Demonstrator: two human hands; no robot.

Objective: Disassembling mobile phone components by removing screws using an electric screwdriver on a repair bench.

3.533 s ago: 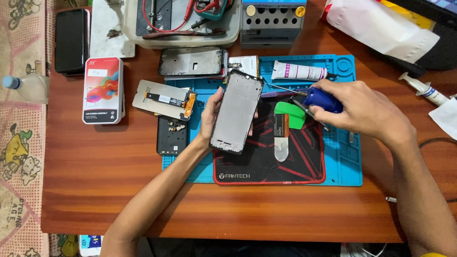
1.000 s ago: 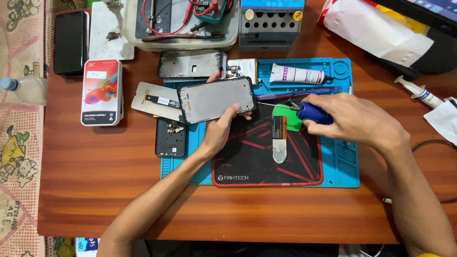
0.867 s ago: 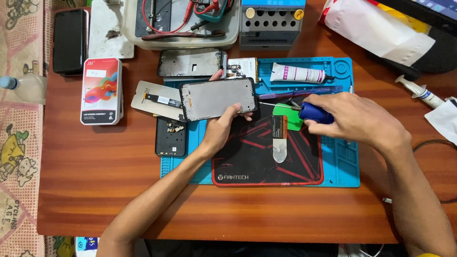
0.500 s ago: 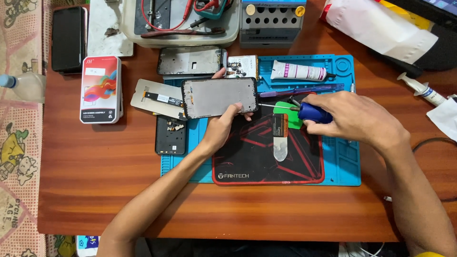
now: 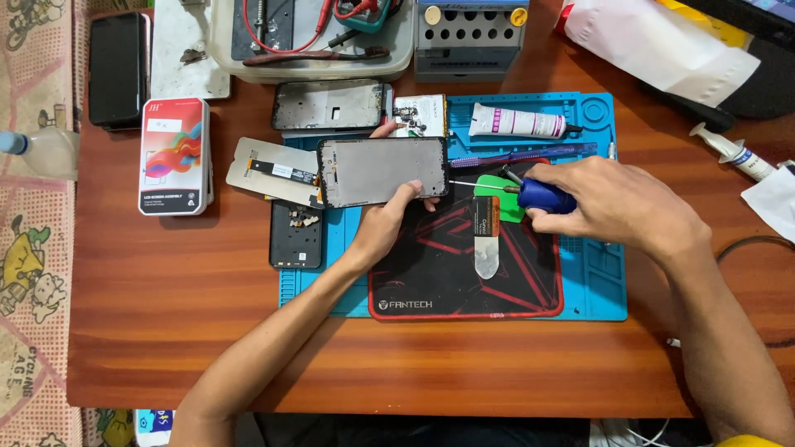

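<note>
Left hand [image 5: 387, 225] gripping a phone screen panel [image 5: 383, 170], held flat and sideways above the blue mat [image 5: 592, 281]. Right hand [image 5: 617, 203] clasping a blue-handled screwdriver [image 5: 540, 196], tip at the panel's right edge.

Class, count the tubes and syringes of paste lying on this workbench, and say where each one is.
2. A white tube lies at the top of the blue mat; a small syringe lies on the wooden table at right. Others may be hidden.

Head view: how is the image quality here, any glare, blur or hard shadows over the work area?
Head view: even, soft light with only faint shadows under the left hand and right hand; sharp focus on the phone frame, screwdriver and blue mat; slight sheen on the wooden table, no blown-out glare; no motion blur; mild wide-angle bending toward the edges.
</note>
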